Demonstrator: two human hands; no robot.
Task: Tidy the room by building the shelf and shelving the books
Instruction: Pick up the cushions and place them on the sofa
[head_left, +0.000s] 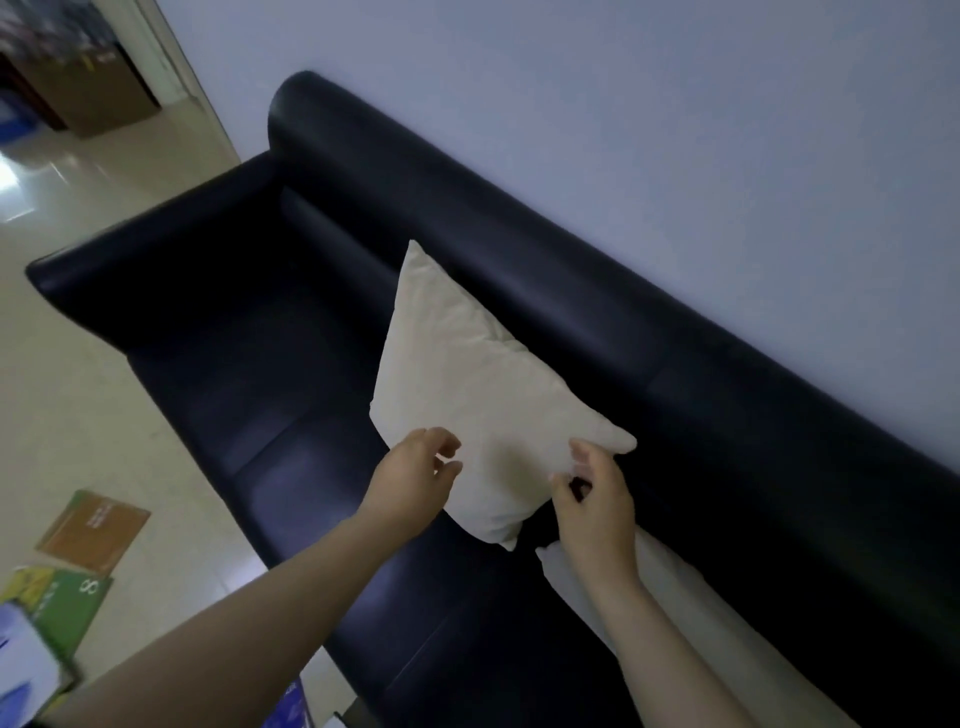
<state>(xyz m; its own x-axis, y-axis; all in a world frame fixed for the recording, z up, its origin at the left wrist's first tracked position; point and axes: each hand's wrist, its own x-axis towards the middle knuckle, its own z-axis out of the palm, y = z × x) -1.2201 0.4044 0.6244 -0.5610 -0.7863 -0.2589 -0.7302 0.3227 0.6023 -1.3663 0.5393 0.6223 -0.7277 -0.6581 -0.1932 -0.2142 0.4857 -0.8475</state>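
A cream pillow (467, 395) stands on one corner on the dark sofa (270, 332), leaning against the backrest. My left hand (415, 480) hovers at the pillow's lower left edge, fingers loosely spread and holding nothing. At the lower right edge, my right hand (597, 501) pinches the pillow between thumb and fingers. Several books lie on the floor at the lower left: a brown and green book (93, 530), a green book (70, 603) and a blue and white book (23, 662).
A second cream pillow (691, 603) lies flat on the seat under my right forearm. The sofa stands against a pale wall (623, 130). Glossy floor (78, 415) runs left of the sofa, and a doorway with cardboard boxes (98, 93) is at the top left.
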